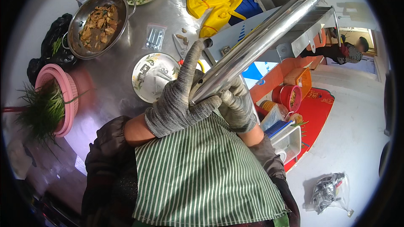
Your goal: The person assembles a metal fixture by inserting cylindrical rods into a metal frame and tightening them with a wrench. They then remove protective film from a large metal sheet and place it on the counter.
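Center-left, there is passing room between pink basket (pixel 70 96) and floral plate (pixel 141 90) — the metal tube (pixel 261 40) obstructs the upper right.

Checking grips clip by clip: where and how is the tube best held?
Probably around the tube with spaced hands: left hand by the near end, right hand farther along. Come from the side of the apron, where that end lies. Long, round and without visible handles, it might tip if gripped at one end alone.
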Action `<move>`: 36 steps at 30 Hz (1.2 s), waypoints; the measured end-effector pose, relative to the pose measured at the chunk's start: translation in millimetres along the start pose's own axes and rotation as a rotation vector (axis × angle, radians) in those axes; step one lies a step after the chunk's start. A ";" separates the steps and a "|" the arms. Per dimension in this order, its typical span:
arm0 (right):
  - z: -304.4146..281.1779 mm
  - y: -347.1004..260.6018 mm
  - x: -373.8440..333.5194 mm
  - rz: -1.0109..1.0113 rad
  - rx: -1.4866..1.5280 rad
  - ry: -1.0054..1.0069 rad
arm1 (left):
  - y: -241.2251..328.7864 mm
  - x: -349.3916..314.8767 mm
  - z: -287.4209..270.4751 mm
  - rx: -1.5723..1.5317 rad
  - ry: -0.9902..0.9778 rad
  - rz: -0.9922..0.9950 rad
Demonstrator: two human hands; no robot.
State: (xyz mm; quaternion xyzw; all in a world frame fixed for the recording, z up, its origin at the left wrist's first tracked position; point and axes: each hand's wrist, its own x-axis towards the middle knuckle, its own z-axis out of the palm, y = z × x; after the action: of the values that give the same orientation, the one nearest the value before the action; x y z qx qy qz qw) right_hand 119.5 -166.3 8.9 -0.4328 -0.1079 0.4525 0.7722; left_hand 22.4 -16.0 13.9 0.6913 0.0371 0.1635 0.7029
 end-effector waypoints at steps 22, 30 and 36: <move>8.2 -7.7 4.5 -0.060 -0.031 -0.059 | 6.8 4.6 -7.1 -0.029 -0.027 -0.024; 14.2 -10.3 7.4 -0.014 -0.092 0.003 | 0.9 5.7 -9.8 0.231 0.010 0.165; 11.1 -12.3 15.7 -0.053 -0.220 -0.126 | 10.2 4.1 -9.8 -0.123 -0.087 -0.027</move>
State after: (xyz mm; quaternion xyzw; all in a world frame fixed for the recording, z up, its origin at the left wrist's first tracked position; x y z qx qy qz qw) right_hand 129.7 -150.2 21.4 -0.4827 -0.2166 0.4434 0.7235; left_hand 21.7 -5.6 24.2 0.6527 0.0055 0.1256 0.7471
